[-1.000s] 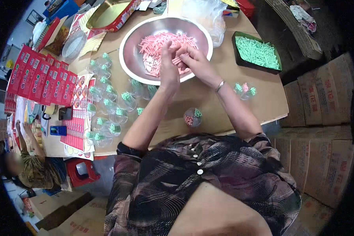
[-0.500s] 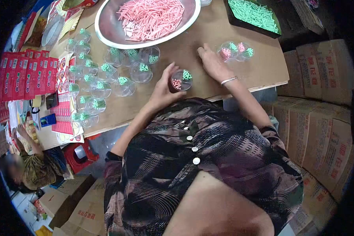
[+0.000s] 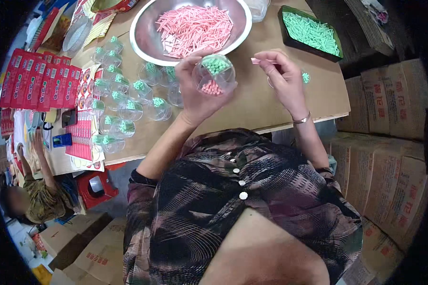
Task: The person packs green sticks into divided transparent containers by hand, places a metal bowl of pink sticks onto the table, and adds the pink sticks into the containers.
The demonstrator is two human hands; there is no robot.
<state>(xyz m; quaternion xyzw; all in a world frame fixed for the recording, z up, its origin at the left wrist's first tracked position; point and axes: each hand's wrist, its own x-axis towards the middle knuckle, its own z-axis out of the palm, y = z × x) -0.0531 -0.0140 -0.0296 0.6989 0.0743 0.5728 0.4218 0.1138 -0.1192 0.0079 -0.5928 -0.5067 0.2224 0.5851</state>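
Observation:
My left hand (image 3: 191, 90) is wrapped round a clear plastic cup (image 3: 227, 75), held up above the table. Green sticks (image 3: 216, 64) fill one part of it and pink sticks (image 3: 211, 87) another, their ends facing me. To the right, my right hand (image 3: 286, 81) pinches a few pink sticks (image 3: 256, 61) between thumb and fingers, apart from the cup. Behind that hand, a cup with green sticks (image 3: 306, 77) is mostly hidden. Beyond the hands stands a metal bowl (image 3: 136, 29) of loose pink sticks (image 3: 195, 28).
Several clear cups (image 3: 128, 110) with green sticks stand at the left. A black tray (image 3: 290, 42) of green sticks sits at the back right. Red packets (image 3: 40, 85) lie far left, near another person (image 3: 45, 199). Cardboard boxes (image 3: 380, 99) are stacked at the right.
My left hand has lifted the cup up and away from my body. My right hand has risen from the table beside the right-hand cups and now pinches pink sticks.

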